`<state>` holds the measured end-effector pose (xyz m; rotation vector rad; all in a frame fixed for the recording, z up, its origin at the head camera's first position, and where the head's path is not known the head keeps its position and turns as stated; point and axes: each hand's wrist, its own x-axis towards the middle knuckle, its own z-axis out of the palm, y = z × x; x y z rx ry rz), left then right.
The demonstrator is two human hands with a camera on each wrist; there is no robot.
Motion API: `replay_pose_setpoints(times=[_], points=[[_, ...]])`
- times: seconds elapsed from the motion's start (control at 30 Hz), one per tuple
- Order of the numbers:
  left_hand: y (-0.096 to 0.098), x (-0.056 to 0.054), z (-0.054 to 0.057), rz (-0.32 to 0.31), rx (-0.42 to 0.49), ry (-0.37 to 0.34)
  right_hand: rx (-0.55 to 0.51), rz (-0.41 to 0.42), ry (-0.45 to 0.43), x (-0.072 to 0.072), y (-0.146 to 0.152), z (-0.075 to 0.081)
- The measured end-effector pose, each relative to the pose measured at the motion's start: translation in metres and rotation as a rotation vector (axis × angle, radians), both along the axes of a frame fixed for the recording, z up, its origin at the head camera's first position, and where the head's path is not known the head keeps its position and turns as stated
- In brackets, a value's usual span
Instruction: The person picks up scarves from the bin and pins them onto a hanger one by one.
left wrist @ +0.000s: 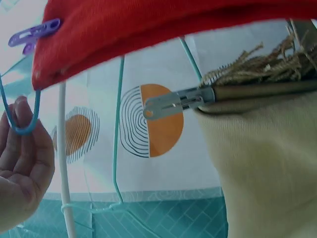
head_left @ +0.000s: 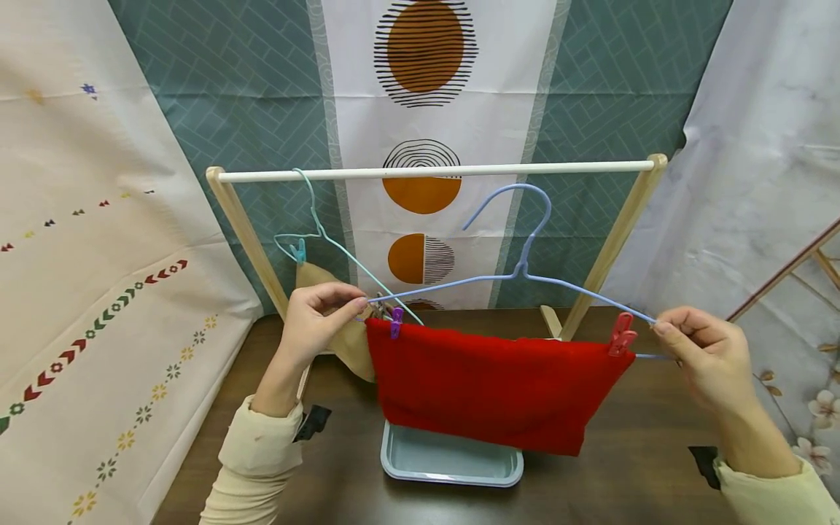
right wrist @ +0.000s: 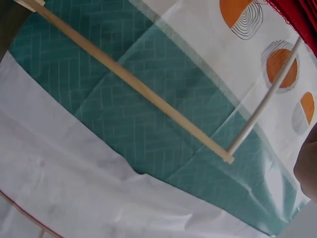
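Observation:
With thumb and fingers, my left hand [head_left: 311, 317] pinches the left end of a blue hanger [head_left: 521, 270]. My right hand [head_left: 712, 354] pinches its right end, so the hanger is held up in front of the rack with its hook free of the rail. A red cloth [head_left: 485, 386] hangs from the hanger's lower bar. One purple clothespin [head_left: 397, 323] clips the cloth near its left corner, and a red clothespin [head_left: 621, 335] clips it near the right. In the left wrist view, the left fingers touch the hanger's rounded end [left wrist: 24, 130].
A wooden rack with a white rail [head_left: 433, 172] stands behind. On its left hangs a teal hanger [head_left: 313, 208] with a tan cloth [head_left: 354, 354], held by a teal clothespin [head_left: 298, 251] and a grey clothespin [left wrist: 171, 105]. Below the red cloth, a blue-grey tray [head_left: 453, 477] sits on the brown table [head_left: 348, 467].

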<state>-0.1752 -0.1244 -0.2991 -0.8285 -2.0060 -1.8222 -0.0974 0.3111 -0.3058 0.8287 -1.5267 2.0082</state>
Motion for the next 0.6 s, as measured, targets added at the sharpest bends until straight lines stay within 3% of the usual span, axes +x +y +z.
replay_pose_setpoints(times=[0.27,0.6], points=[[-0.019,-0.003,-0.010,-0.010,0.114,-0.038,-0.098,0.044,0.020,0.009,0.008,0.011],[-0.054,-0.001,-0.035,0.095,0.072,-0.122,-0.139,-0.004,0.041,0.021,0.026,0.018]])
